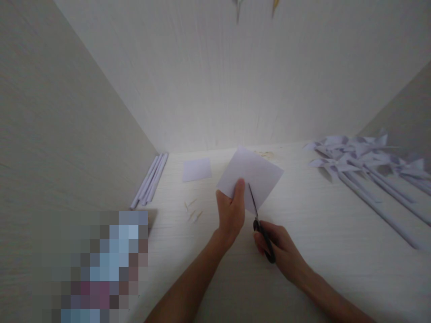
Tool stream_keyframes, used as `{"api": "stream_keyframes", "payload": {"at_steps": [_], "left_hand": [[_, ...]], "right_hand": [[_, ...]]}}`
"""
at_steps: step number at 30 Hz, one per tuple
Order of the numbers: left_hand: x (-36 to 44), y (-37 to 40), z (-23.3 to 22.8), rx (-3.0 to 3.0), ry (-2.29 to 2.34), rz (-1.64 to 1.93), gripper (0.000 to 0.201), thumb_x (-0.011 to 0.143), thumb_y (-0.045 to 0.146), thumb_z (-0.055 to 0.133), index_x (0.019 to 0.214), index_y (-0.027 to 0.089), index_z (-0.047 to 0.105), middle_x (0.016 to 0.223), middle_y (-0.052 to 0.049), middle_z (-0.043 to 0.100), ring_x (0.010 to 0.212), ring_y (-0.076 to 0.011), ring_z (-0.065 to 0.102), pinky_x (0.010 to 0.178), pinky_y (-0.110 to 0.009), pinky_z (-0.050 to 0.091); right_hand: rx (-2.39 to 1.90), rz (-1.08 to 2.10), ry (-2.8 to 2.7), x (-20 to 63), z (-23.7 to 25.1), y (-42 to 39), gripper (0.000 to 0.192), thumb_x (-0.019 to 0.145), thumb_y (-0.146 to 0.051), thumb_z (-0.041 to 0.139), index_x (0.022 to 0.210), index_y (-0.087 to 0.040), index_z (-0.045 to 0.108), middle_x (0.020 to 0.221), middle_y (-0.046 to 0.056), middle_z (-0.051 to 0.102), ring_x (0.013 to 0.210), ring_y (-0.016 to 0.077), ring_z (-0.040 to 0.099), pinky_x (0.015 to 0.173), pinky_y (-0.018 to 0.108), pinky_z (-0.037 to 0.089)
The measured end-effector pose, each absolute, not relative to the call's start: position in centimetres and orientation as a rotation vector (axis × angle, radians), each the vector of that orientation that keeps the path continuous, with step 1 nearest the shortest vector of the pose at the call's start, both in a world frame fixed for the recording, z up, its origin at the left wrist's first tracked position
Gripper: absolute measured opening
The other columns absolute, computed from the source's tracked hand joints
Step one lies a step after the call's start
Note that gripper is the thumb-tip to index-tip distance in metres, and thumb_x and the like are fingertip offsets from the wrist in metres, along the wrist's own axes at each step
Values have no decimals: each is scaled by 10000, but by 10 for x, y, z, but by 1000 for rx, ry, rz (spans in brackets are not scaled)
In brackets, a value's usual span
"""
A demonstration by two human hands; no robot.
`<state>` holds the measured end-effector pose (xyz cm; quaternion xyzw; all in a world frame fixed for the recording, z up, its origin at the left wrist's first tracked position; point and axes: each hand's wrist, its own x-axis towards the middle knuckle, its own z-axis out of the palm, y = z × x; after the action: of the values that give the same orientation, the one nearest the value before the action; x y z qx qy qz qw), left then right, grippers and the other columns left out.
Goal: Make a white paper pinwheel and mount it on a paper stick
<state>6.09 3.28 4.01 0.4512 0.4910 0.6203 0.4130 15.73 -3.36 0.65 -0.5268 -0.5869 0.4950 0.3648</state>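
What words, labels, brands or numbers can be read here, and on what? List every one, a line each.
None: no readable text anywhere in the view.
Square sheet held by the left hand: blank.
Scissors in the right hand: no brand visible.
Smaller square sheet on the table: blank.
Paper pinwheels and rolled paper sticks: plain.
Pixelated patch at lower left: unreadable.

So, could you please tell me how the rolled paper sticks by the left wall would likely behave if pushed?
The rolled paper sticks look round and thin, so they would probably roll on the table. Being paper, they are likely very light. They might bend or crush under a firm pinch.
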Motion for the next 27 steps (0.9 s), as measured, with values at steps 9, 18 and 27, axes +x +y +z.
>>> {"api": "stream_keyframes", "payload": {"at_steps": [9, 18, 27], "left_hand": [[62, 33, 41, 1120, 1216, 1577, 231, 696, 344, 537, 667, 124, 598, 605, -32, 604, 595, -130, 558, 549, -230, 438], [57, 42, 41, 1163, 1286, 1660, 274, 720, 382, 500, 710, 125, 594, 662, -48, 614, 678, -145, 570, 593, -233, 449], [31, 67, 33, 1202, 1385, 1590, 346, 665, 408, 543, 801, 96, 610, 767, -93, 636, 714, -173, 574, 600, -262, 448]], "right_hand": [[-1360, 1315, -1480, 159, 5, -35, 352, 750, -470, 431, 553, -182, 379, 472, -45, 360, 444, 81, 334, 418, 223, 262], [-1394, 1251, -1569, 157, 0, -31, 341, 751, -443, 442, 543, -187, 356, 483, -50, 335, 457, 79, 319, 426, 219, 247], [-1285, 1225, -1404, 162, 2, -26, 299, 696, -427, 518, 568, -175, 421, 490, -40, 394, 455, 75, 344, 421, 209, 279]]}}
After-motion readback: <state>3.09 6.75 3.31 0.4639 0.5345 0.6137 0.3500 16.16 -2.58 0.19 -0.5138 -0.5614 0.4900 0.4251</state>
